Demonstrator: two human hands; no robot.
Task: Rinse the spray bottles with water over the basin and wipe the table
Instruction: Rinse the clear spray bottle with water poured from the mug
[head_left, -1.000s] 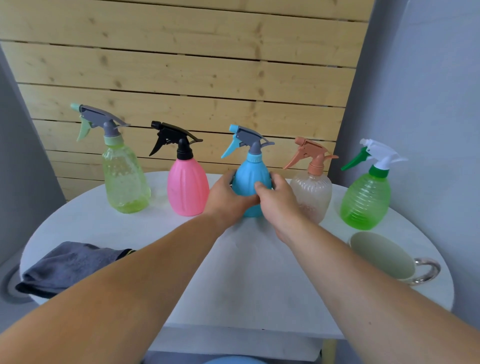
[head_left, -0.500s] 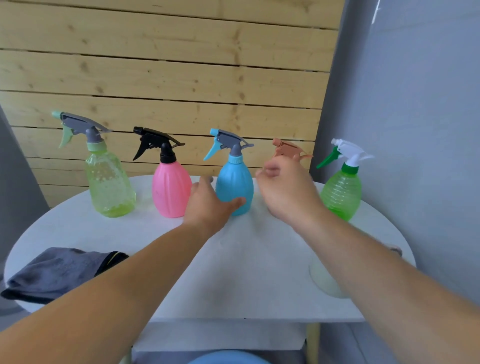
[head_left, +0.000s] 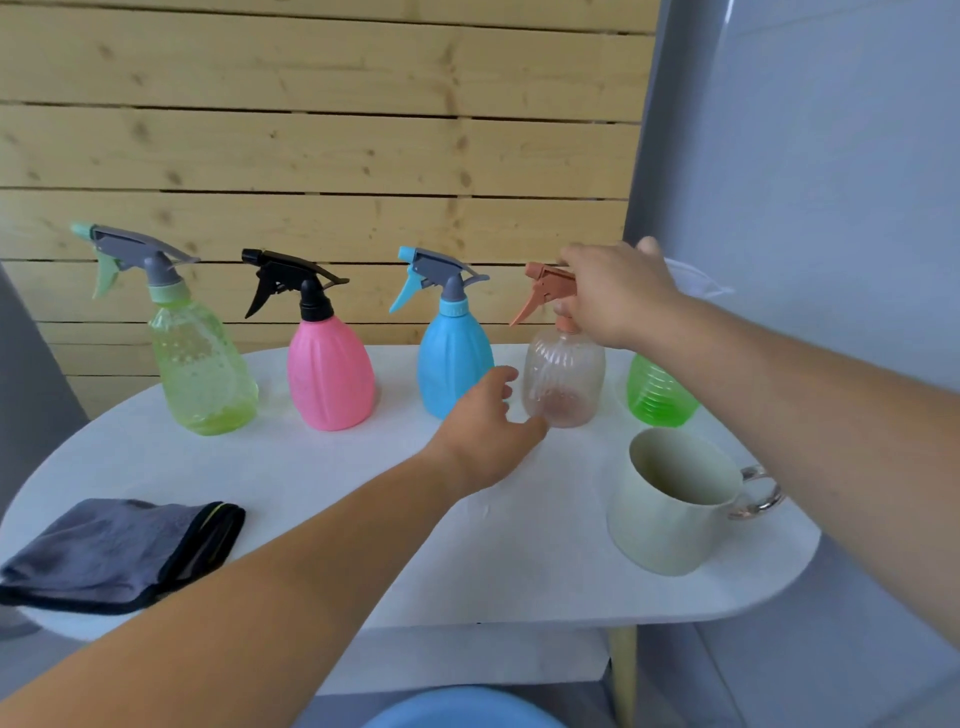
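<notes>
Several spray bottles stand in a row at the back of the white table (head_left: 322, 499): a yellow-green one (head_left: 200, 364), a pink one (head_left: 330, 374), a blue one (head_left: 454, 358), a clear one with an orange trigger head (head_left: 563, 379), and a bright green one (head_left: 657, 395) partly hidden behind my right arm. My right hand (head_left: 615, 293) grips the neck and trigger head of the clear bottle from above. My left hand (head_left: 485, 431) hovers with loosely spread fingers at the base of the clear bottle, just in front of the blue one. A folded grey cloth (head_left: 114, 551) lies at the table's front left.
A pale green mug (head_left: 670, 504) with a clear handle stands at the front right of the table. A blue basin rim (head_left: 457, 712) shows below the table's front edge. A wooden slat wall runs behind the bottles; a grey wall stands to the right.
Both hands left the blue bottle and moved right. My right hand now grips the clear bottle's head, and my left hand reaches toward its base.
</notes>
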